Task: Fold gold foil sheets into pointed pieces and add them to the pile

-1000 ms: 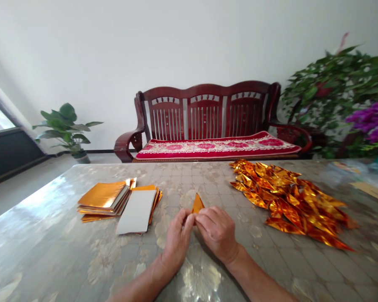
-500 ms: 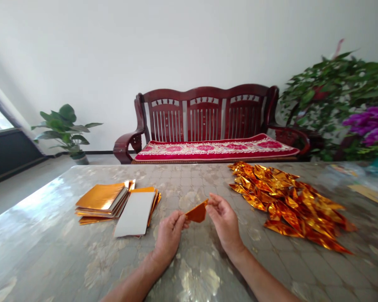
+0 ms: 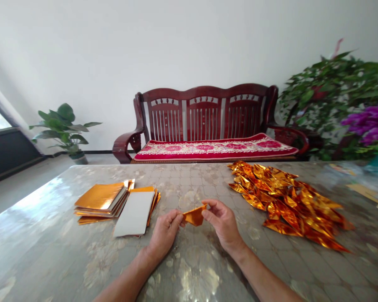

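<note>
A small folded piece of gold foil paper [image 3: 194,216] is held above the table between my two hands. My left hand [image 3: 166,230] pinches its left end between thumb and fingers. At the right end, my right hand [image 3: 222,222] grips the upper corner with thumb and forefinger. To the left lie a stack of gold foil sheets [image 3: 99,196] and a second stack with a pale grey sheet [image 3: 134,213] on top. A heap of folded gold foil pieces [image 3: 283,197] spreads over the table on the right.
The patterned table [image 3: 63,251] fills the foreground. Clear plastic and tan paper pieces [image 3: 366,195] lie at its right edge. Behind it stands a dark red wooden bench [image 3: 204,113] with a floral cover [image 3: 217,149]. Potted plants [image 3: 66,126] and purple flowers [image 3: 369,123] flank it.
My right hand has come slightly down and left, and the foil piece has tipped to show more of its face. Both hands keep their hold.
</note>
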### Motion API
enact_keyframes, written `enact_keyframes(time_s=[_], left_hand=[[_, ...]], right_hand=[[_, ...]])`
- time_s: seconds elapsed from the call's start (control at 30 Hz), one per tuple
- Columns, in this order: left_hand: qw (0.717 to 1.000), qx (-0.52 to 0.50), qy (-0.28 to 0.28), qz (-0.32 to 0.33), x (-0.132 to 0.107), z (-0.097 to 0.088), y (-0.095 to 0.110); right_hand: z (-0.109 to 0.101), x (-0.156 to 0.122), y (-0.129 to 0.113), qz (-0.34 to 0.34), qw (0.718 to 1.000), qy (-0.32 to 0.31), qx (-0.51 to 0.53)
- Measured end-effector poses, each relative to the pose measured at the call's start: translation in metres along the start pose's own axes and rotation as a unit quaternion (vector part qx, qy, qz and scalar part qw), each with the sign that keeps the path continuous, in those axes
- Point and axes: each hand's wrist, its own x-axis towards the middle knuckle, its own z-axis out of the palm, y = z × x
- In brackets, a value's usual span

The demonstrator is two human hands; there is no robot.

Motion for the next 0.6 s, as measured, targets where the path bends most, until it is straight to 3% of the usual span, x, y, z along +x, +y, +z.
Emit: enact_keyframes(time_s=[0.33,0.6], left_hand=[[0.998,0.037,-0.033,0.041,0.000,-0.008,0.002],[0.998,-0.043,0.043,-0.020,0.001,-0.004,-0.002]], right_hand=[[-0.004,0.001,-0.014,-0.046,0.997,-0.013,-0.064],[-0.003,0.005,-0.008,-0.005,0.997,-0.003,-0.079]])
